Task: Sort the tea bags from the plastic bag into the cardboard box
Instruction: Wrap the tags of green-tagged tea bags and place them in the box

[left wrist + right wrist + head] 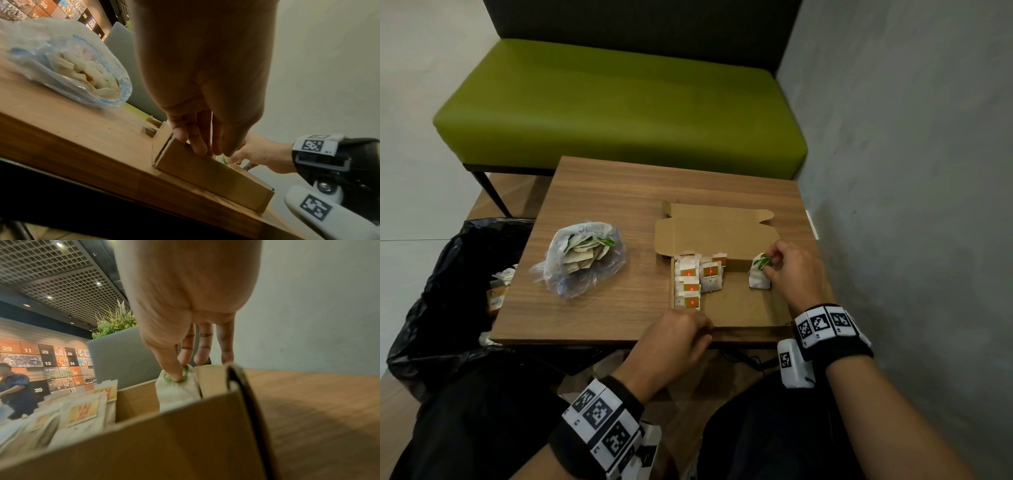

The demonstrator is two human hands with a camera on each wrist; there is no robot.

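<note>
An open cardboard box [743, 308] lies on the right half of the wooden table [599, 192]. Several tea bags with orange tags [695, 277] stand in rows at its left side. My right hand [768, 265] pinches a white tea bag with a green tag [758, 278] by its top, inside the box at the right wall; the right wrist view shows the thumb pressing on this tea bag [176, 391]. My left hand [698, 330] grips the box's near wall by the left corner, fingers [197, 146] curled over the edge. The clear plastic bag [582, 260] with more tea bags lies to the left.
A bin lined with a black bag [448, 291] stands at the table's left edge. A green bench [619, 102] is behind the table and a grey wall [911, 171] runs close along the right. A person [14, 391] crouches far off.
</note>
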